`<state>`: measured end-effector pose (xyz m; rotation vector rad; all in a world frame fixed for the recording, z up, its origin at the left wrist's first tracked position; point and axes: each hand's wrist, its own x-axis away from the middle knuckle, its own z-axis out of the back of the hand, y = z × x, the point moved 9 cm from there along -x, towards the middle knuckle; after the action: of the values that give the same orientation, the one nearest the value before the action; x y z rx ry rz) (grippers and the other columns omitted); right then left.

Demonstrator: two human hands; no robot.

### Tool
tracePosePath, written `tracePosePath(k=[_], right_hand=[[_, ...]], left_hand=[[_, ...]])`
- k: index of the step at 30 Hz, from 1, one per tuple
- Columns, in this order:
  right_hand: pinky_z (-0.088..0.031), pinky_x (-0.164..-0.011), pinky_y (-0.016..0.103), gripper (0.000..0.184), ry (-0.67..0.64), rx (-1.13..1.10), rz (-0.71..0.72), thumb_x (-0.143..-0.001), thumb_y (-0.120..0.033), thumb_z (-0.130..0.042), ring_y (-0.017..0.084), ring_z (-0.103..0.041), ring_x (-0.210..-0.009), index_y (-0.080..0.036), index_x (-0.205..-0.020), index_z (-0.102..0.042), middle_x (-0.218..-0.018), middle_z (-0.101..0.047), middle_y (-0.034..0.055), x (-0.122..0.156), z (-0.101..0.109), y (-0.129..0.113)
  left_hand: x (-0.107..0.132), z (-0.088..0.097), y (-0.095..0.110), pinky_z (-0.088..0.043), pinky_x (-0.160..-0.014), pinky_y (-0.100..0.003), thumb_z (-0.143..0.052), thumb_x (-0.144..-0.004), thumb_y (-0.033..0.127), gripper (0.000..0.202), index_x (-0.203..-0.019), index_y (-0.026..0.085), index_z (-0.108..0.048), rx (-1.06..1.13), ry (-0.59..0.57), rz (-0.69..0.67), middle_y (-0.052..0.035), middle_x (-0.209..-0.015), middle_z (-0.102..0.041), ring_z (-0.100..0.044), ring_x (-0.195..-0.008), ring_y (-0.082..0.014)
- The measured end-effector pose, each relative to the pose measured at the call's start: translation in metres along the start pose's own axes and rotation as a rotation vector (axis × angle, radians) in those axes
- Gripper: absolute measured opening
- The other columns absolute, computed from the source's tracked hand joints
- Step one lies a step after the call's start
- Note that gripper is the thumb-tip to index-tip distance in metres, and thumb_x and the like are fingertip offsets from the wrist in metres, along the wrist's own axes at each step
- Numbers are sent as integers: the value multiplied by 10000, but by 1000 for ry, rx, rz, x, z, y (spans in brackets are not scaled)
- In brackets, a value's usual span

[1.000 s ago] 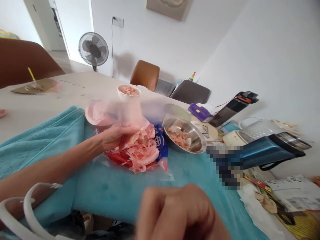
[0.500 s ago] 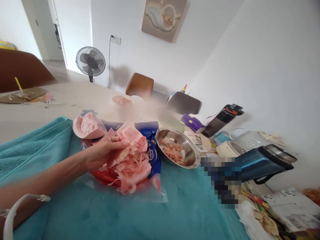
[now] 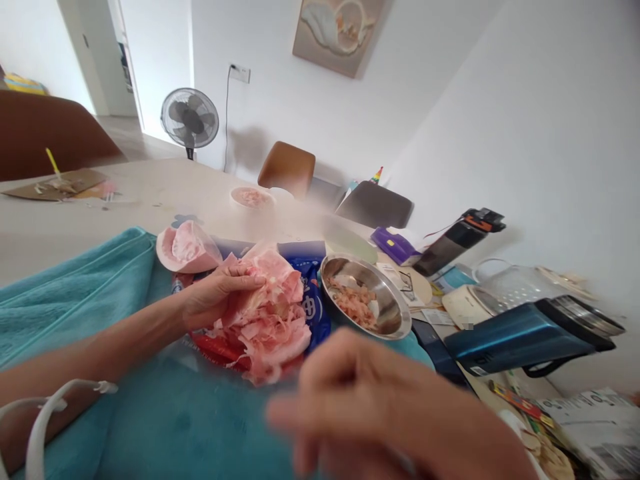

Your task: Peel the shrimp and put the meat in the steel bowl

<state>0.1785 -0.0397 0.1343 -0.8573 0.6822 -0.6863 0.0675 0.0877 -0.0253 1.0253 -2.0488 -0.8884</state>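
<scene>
My left hand (image 3: 217, 293) pinches a piece of pink fruit membrane, which looks like pomelo, between thumb and fingers. Under and beside it is a heap of torn pink membrane (image 3: 273, 327), lying on a blue and red plastic bag (image 3: 313, 303). A thick, cup-shaped piece of pink rind (image 3: 187, 248) sits beyond my left wrist. Right of the heap stands a steel bowl (image 3: 397, 310) with loose pinkish-orange pulp (image 3: 353, 303) in it. Blurred in the foreground, my right hand (image 3: 360, 400) hangs above the cloth, fingers bent and apart, nothing visible in them.
A teal towel (image 3: 200, 427) covers the near table. At the right lie a blue tumbler (image 3: 515, 337), a dark bottle (image 3: 450, 243), glasses (image 3: 407, 283) and a purple pack (image 3: 395, 245). Farther back is a white bowl (image 3: 233, 200) of pink pieces.
My right hand has come into view from the lower right. My left hand keeps its grip on the membrane. The whole view has shifted slightly.
</scene>
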Motion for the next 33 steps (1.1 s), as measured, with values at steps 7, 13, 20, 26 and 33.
tracePosePath(k=[7, 13, 20, 26, 33], right_hand=[[-469, -951, 414, 206, 314, 507, -105, -873, -201, -588, 243, -612, -1092, -216, -715, -720, -1139, -680, 57, -33, 21, 85], [-508, -872, 359, 261, 484, 411, -132, -822, -261, -656, 214, -637, -981, -223, -1080, -664, -1105, -670, 66, -32, 12, 105], [-504, -765, 286, 130, 517, 365, -123, -874, -229, -557, 169, -654, -798, -211, -889, -685, -863, -710, 26, -33, 1, 107], [-498, -761, 287, 185, 531, 365, -154, -872, -238, -521, 170, -652, -767, -202, -849, -701, -826, -719, 33, -30, 4, 109], [-491, -646, 271, 169, 367, 235, -355, -827, -237, -545, 160, -623, -662, -199, -747, -689, -653, -657, -6, -31, 6, 123]], left_hand=[[0, -5, 5, -541, -575, -175, -866, -599, 183, 189, -607, 130, -685, 69, -21, -44, -34, -646, -719, -669, -595, -116], [0, -5, 2, -562, -656, -213, -879, -589, 217, 197, -658, 133, -714, -1, -2, -24, -58, -733, -749, -698, -691, -151], [1, -6, 4, -542, -679, -193, -877, -600, 246, 192, -662, 142, -728, -125, -29, -74, -42, -740, -750, -691, -712, -134], [3, -10, 5, -533, -691, -185, -867, -616, 235, 148, -641, 162, -741, -118, -45, -56, -34, -740, -752, -688, -717, -124], [1, -8, -1, -519, -649, -167, -862, -620, 220, 153, -660, 128, -747, -168, -63, -31, -65, -728, -739, -676, -685, -121]])
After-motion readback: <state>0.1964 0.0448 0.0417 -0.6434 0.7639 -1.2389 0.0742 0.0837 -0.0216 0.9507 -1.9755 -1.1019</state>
